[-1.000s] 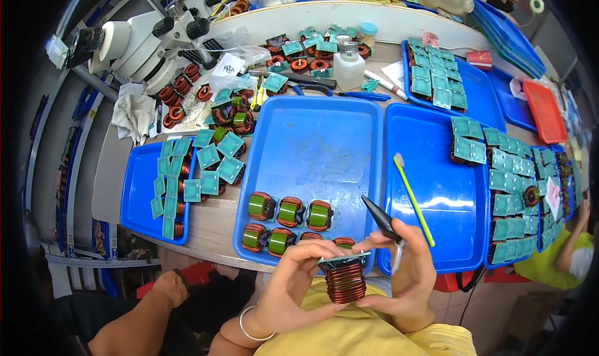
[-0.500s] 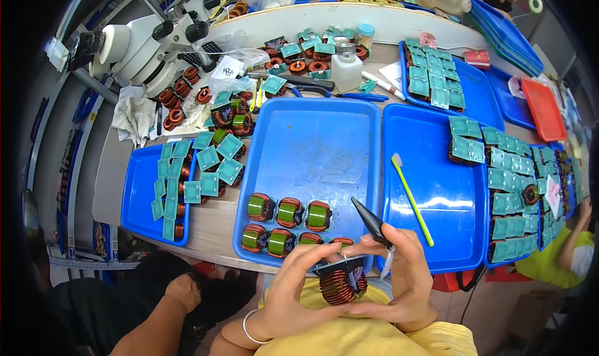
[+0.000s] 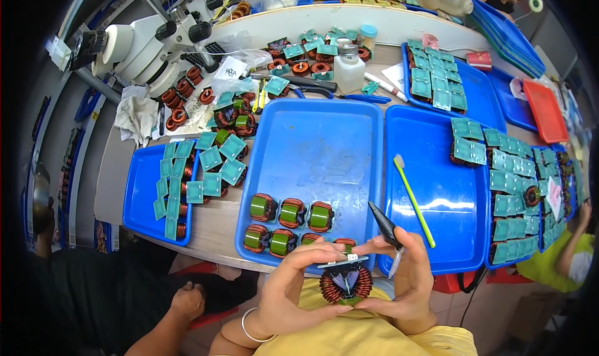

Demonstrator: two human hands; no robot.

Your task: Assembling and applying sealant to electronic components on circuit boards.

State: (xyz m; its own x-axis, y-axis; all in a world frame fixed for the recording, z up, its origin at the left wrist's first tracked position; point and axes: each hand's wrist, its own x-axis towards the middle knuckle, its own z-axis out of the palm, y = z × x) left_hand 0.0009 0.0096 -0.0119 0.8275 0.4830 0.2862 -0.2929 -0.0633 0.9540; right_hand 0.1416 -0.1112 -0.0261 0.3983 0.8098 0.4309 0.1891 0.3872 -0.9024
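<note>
Near my body, above the yellow shirt, a copper-wound toroidal coil (image 3: 328, 287) is held between both hands. A thin board sits along its upper side, seen edge-on, and dark and pale parts show in its middle. My left hand (image 3: 284, 297) grips the left side, fingers on the board and thumb below. On the right, my right hand (image 3: 409, 287) closes round the other side. It also keeps a black pointed tool (image 3: 384, 226) between its fingers, tip up and left. Just beyond, coils with green bands (image 3: 292, 213) stand in the blue tray (image 3: 312, 150).
Right of that tray, a green toothbrush-like brush (image 3: 413, 200) lies in another blue tray (image 3: 462, 231). Board-topped coils (image 3: 508, 181) fill the far right. A microscope (image 3: 134, 50) and a glass bottle (image 3: 349, 69) stand behind. Another person's hand (image 3: 187, 301) is at lower left.
Both hands have turned the coil, so its open middle now faces me and the board shows edge-on. The black tool has shifted slightly right. The other person's hand at lower left has moved slightly.
</note>
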